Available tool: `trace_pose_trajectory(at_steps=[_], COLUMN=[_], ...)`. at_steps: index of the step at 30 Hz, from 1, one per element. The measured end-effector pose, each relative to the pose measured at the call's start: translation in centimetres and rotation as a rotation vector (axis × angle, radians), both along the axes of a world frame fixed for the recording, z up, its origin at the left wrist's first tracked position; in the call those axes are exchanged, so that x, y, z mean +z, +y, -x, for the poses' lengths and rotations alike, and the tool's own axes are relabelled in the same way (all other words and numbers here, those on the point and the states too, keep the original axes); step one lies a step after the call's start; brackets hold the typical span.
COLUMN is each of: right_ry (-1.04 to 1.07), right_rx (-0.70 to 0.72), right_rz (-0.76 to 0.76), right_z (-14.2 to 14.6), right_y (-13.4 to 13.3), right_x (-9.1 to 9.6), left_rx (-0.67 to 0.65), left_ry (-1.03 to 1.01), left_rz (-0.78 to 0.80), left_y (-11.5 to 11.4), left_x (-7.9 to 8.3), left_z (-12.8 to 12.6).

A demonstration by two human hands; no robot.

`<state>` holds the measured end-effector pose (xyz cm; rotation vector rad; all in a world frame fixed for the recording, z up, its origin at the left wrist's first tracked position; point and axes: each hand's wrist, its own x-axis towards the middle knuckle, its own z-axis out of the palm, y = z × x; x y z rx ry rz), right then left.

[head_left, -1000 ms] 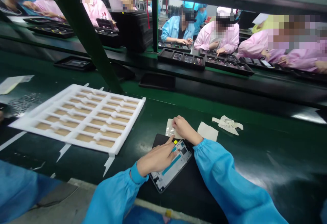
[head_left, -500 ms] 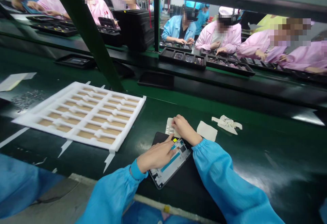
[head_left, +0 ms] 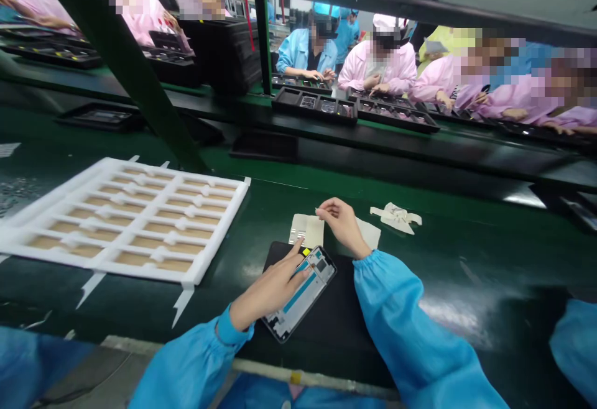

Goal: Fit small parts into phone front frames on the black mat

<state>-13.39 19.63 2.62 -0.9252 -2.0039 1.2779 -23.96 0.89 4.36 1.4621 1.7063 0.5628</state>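
Observation:
A phone frame (head_left: 303, 291) with a blue strip lies on a black mat (head_left: 336, 316) on the green belt in front of me. My left hand (head_left: 268, 288) rests flat on the frame, fingers stretched out, index finger near a small yellow tab (head_left: 306, 252). Just beyond the frame my right hand (head_left: 342, 224) pinches the corner of a small pale sheet (head_left: 313, 232), lifting it off a ridged white strip (head_left: 298, 227).
A white foam tray (head_left: 124, 216) with several slots holding tan pieces lies to the left. A pale cloth square (head_left: 372, 233) and crumpled white finger cots (head_left: 395, 217) sit past my right hand. Black trays (head_left: 317, 105) and other workers line the far side.
My right hand has lifted from the frame's top end and now pinches the pale sheet. The view has shifted a little to the right. My left hand stays on the frame.

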Motion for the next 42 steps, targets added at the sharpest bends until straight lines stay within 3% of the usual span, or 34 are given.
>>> trace_pose_trajectory(at_steps=[3, 6, 9, 11, 16, 22, 27, 31, 36, 42], right_ry=[0.134, 0.199, 0.07, -0.025, -0.156, -0.235, -0.193, -0.124, -0.012, 0.172], right_rx=[-0.045, -0.069, -0.079, -0.033, 0.132, 0.24, 0.265, 0.187, 0.067, 0.111], right_rz=[0.049, 0.054, -0.058, -0.174, -0.435, -0.472, -0.51, -0.517, -0.358, -0.332], right_z=[-3.6, -7.5, -10.3, -11.0, -10.6, -9.9, -9.8, -10.9, -12.3, -12.4], right_y=[-2.2, -5.1, -7.9, -9.2, -10.8, -11.1, -11.3, -11.3, -11.9, -12.3], right_x=[2.0, 4.2, 5.7, 5.9, 4.9, 5.0, 4.9, 3.7, 1.8, 0.3], left_rx=[0.024, -0.026, -0.076, -0.109, -0.114, 0.051, 0.037, 0.056, -0.009, -0.08], left_ry=[0.006, 0.151, 0.301, 0.345, 0.402, 0.21, 0.195, 0.234, 0.221, 0.282], left_rz=[-0.067, -0.03, -0.058, -0.105, -0.283, -0.728, -0.8, -0.81, -0.833, -0.841], left_y=[-1.3, -2.2, -2.2, -1.9, -1.8, -2.6, -2.3, -2.3, -2.5, -2.7], left_x=[1.3, 3.1, 4.2, 4.0, 1.4, -0.1, 0.0, -0.2, -0.1, -0.3], left_z=[-0.5, -0.9, -1.4, -1.7, -2.1, -1.7, -1.8, -2.0, -2.7, -3.0])
